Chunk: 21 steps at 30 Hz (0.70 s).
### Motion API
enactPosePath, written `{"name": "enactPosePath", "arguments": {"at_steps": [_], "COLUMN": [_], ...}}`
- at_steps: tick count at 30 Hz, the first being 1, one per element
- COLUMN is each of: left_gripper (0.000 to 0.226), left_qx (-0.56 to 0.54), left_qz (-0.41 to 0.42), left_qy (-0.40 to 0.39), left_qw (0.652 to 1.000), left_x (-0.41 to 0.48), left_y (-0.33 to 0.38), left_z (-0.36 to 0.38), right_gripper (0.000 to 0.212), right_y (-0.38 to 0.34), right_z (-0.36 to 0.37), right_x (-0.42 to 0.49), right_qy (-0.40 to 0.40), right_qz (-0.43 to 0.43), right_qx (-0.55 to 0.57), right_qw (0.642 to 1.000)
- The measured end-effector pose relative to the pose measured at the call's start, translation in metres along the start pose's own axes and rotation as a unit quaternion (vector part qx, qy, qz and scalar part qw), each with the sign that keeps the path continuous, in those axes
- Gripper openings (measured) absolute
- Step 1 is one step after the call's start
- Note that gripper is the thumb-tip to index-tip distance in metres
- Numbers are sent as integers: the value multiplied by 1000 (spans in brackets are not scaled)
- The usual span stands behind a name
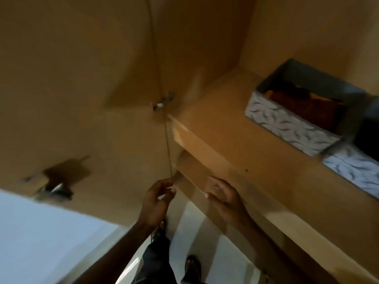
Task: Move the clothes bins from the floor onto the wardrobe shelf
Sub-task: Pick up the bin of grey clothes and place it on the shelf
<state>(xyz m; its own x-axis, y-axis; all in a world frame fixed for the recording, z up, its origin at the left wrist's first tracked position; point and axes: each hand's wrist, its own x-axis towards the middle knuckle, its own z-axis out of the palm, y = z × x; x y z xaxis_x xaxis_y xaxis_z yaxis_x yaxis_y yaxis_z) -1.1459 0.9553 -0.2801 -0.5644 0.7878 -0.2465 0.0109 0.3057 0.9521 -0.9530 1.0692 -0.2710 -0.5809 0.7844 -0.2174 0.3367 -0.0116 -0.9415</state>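
Observation:
Two grey patterned fabric clothes bins stand on the wooden wardrobe shelf [221, 128] at the right. The nearer-centre bin [287, 128] holds folded brown and orange clothes. A second bin [356, 169] is cut off by the right edge. My left hand [158, 201] hangs in front of the open wardrobe, fingers loosely curled and empty. My right hand [223, 193] is beside it, just below the shelf's front edge, fingers spread and holding nothing. Both hands are well apart from the bins. The picture is blurred by motion.
An open wardrobe door [71, 99] with a metal hinge [164, 101] fills the left. A lower shelf edge [194, 175] sits under the upper one. Pale floor tiles [196, 232], my dark trouser leg and a sandalled foot [192, 265] show below.

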Motion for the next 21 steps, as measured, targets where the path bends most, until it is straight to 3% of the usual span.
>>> {"name": "enactPosePath", "arguments": {"at_steps": [9, 16, 21], "left_gripper": [24, 25, 28], "left_qx": [-24, -82, -123], "left_qz": [-91, -133, -150], "left_qy": [246, 419, 489], "left_qw": [965, 894, 851], "left_x": [-174, -331, -439], "left_y": [-74, -129, -158], "left_z": [-83, -132, -158], "right_gripper": [51, 48, 51], "right_y": [7, -14, -12], "right_z": [114, 235, 304], "right_x": [-46, -127, -204], "right_qy": [-256, -411, -481], "right_qz": [-29, -98, -120], "right_qx": [-71, -137, -153], "right_qw": [964, 896, 855]}}
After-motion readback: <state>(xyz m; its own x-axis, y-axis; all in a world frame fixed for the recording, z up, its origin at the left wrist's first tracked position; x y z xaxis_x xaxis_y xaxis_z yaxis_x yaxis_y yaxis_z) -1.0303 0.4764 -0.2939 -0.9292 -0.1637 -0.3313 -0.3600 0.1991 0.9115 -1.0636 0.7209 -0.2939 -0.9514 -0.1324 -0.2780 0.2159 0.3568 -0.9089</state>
